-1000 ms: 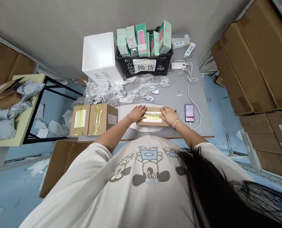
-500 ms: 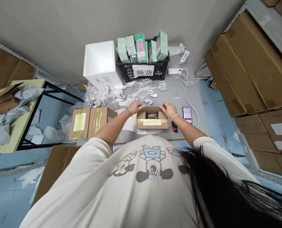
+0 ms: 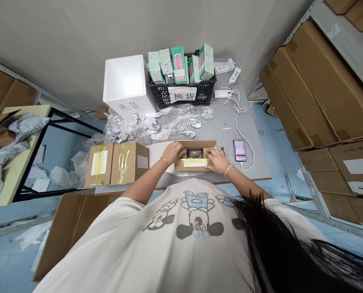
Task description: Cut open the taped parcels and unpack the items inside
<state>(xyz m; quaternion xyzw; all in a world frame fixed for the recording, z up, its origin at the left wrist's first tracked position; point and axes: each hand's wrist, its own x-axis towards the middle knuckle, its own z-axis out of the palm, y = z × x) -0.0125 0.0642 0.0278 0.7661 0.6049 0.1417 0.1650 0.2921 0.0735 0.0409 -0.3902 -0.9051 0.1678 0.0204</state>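
Brown cardboard box [image 3: 191, 167] stands open on a white sheet [image 3: 160, 160] on the grey counter [image 3: 230, 126], directly between the two grips. Its flaps are unfolded, and yellow tape [image 3: 195, 162] runs along the near side. Inside, a dark item in clear bubble wrap [image 3: 195, 154] is visible.

Left grip [image 3: 173, 152], with a thin bangle at the wrist, is curved over the box's left end. Right grip [image 3: 216, 160], with a beaded bracelet, lies over the right end. Both are in contact with the box; neither is clearly clenched, and I cannot tell whether either is grasping a flap.

Left of the left grip: two taped cartons [image 3: 112, 165], touching each other. Right of the right grip: a phone [image 3: 240, 150] with a blurred screen, its white cable [image 3: 245, 134] trailing beyond. Ahead of the grips: crumpled plastic film [image 3: 177, 122]. Farther ahead: a black plastic crate [image 3: 181, 97] of mint-green boxes [image 3: 179, 65], labelled 换货, just beside a white foam box [image 3: 125, 85].
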